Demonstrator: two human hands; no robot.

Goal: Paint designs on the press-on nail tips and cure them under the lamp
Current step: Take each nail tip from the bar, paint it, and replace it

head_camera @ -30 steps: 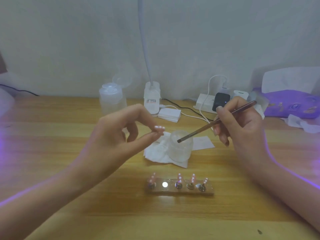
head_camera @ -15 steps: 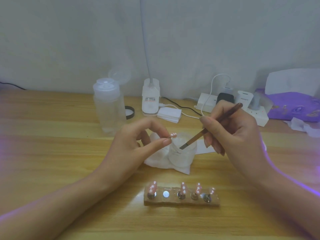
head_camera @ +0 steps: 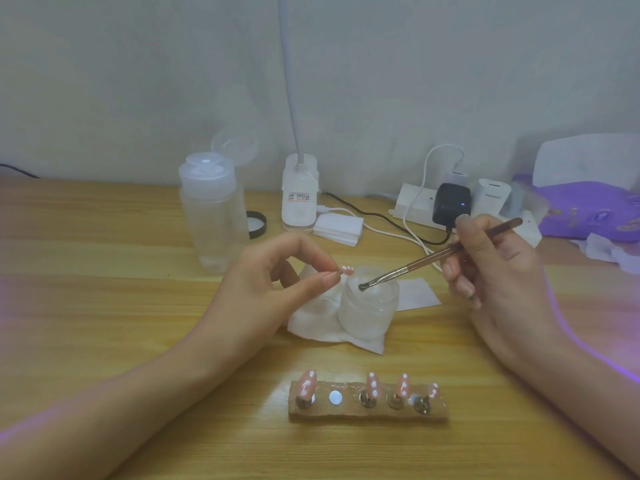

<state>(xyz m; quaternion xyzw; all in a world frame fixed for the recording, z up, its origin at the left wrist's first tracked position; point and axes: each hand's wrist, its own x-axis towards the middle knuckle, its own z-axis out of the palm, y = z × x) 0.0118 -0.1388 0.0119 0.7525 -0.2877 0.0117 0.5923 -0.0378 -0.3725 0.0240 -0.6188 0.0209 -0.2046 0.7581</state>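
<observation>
Left hand: the left hand [head_camera: 277, 282] pinches one nail tip [head_camera: 347, 270] between thumb and forefinger, with the other fingers loosely curled behind.
Held nail tip: small and pink, with a row of white dots along it. It is raised above the bench [head_camera: 104, 289], just left of the jar's rim.
Right hand: the right hand [head_camera: 498, 268] grips a slim brush [head_camera: 433, 259] like a pen, the handle slanting up to the right.
Brush tip: the dark bristles sit at the mouth of the frosted jar [head_camera: 369, 306]; whether they touch its contents I cannot tell.
Jar: it stands upright on a crumpled white tissue [head_camera: 311, 323] between the two hands.
Holder block [head_camera: 367, 408]: it lies near the bench's front edge and carries four standing nail tips [head_camera: 374, 384], pink with white dots, on small metal stands. The second place from the left shows only a bright round disc.
Behind: a clear plastic bottle [head_camera: 211, 216] with its flip cap open, a white lamp base [head_camera: 299, 195] and a power strip [head_camera: 415, 206] stand along the wall.
</observation>
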